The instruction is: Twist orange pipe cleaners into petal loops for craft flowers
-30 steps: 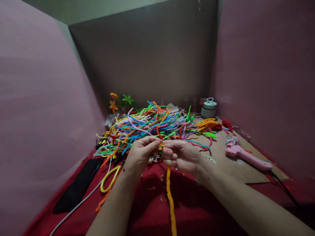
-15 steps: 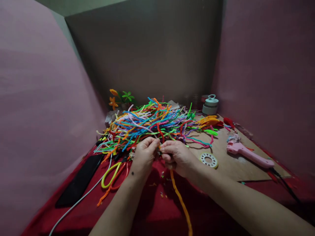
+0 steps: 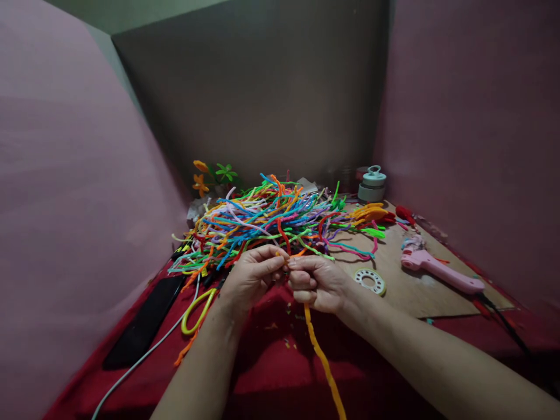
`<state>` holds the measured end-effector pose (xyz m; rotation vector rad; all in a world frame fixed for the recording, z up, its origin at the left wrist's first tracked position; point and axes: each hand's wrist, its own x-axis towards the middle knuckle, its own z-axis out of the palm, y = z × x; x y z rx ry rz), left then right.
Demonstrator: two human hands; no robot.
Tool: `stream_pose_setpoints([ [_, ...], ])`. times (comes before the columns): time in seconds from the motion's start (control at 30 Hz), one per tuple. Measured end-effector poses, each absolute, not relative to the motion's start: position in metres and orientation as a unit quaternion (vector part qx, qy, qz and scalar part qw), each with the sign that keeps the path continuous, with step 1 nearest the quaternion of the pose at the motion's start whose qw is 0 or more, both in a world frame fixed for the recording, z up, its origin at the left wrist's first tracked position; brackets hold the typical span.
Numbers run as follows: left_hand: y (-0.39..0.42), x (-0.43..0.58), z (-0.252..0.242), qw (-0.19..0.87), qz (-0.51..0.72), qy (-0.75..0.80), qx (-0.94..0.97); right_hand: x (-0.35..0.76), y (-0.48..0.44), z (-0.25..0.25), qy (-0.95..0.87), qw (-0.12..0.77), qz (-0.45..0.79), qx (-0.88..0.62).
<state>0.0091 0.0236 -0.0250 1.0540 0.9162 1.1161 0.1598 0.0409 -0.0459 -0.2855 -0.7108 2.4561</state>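
An orange pipe cleaner [image 3: 322, 357] hangs from below my right hand [image 3: 317, 283] and runs down toward the bottom of the view. My right hand is closed on it, thumb and forefinger pinched. My left hand [image 3: 258, 269] meets it fingertip to fingertip, also pinching; a small orange bit shows at its fingertips, most likely the pipe cleaner's upper end. The exact grip is partly hidden by the fingers. Just behind both hands lies a big heap of many-coloured pipe cleaners [image 3: 262, 219].
Yellow-handled scissors [image 3: 198, 312], a black phone-like slab [image 3: 144, 324] and a white cable [image 3: 144, 356] lie left. On the right, a brown board [image 3: 394, 291] bears a tape roll [image 3: 370, 282] and a pink glue gun [image 3: 441, 271]. A lidded jar [image 3: 371, 185] and pipe-cleaner flowers [image 3: 201, 182] stand behind.
My left hand has turned and shifted slightly left, its forearm now covering the red-orange scissor loop. The right fingers have curled in more. The orange pipe cleaner hangs much as before.
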Motion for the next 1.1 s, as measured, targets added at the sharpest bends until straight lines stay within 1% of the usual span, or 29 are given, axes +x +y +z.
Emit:
stream_pose_setpoints([
  [0.1, 0.023, 0.011, -0.025, 0.603, 0.486, 0.412, 0.48, 0.16, 0.04, -0.047, -0.261, 0.27, 0.922, -0.096],
  [0.17, 0.022, 0.014, -0.024, 0.57, 0.48, 0.433, 0.507, 0.159, 0.039, -0.046, -0.277, 0.276, 0.913, -0.116],
  [0.33, 0.021, 0.02, -0.02, 0.393, 0.477, 0.53, 0.581, 0.158, 0.035, -0.043, -0.347, 0.33, 0.852, -0.212],
  [0.4, 0.022, 0.02, -0.02, 0.35, 0.481, 0.546, 0.59, 0.158, 0.034, -0.043, -0.356, 0.347, 0.841, -0.214],
  [0.47, 0.024, 0.017, -0.02, 0.336, 0.5, 0.554, 0.575, 0.158, 0.033, -0.045, -0.35, 0.346, 0.847, -0.203],
  [0.53, 0.028, 0.01, -0.02, 0.345, 0.543, 0.548, 0.534, 0.157, 0.031, -0.048, -0.355, 0.319, 0.858, -0.189],
  [0.6, 0.033, 0.002, -0.019, 0.381, 0.603, 0.511, 0.48, 0.156, 0.029, -0.051, -0.365, 0.286, 0.868, -0.177],
  [0.67, 0.038, -0.005, -0.018, 0.425, 0.661, 0.455, 0.42, 0.155, 0.028, -0.052, -0.365, 0.276, 0.875, -0.158],
  [0.7, 0.039, -0.008, -0.017, 0.439, 0.682, 0.43, 0.395, 0.156, 0.029, -0.05, -0.359, 0.286, 0.876, -0.147],
  [0.77, 0.039, -0.009, -0.016, 0.441, 0.709, 0.401, 0.377, 0.159, 0.033, -0.045, -0.332, 0.337, 0.872, -0.127],
  [0.87, 0.03, 0.0, -0.016, 0.389, 0.699, 0.399, 0.447, 0.167, 0.045, -0.032, -0.249, 0.446, 0.853, -0.109],
  [0.97, 0.017, 0.019, -0.022, 0.34, 0.626, 0.404, 0.574, 0.174, 0.057, -0.018, -0.154, 0.516, 0.836, -0.107],
  [1.1, 0.005, 0.042, -0.031, 0.306, 0.516, 0.376, 0.706, 0.17, 0.064, -0.009, -0.114, 0.557, 0.813, -0.126],
])
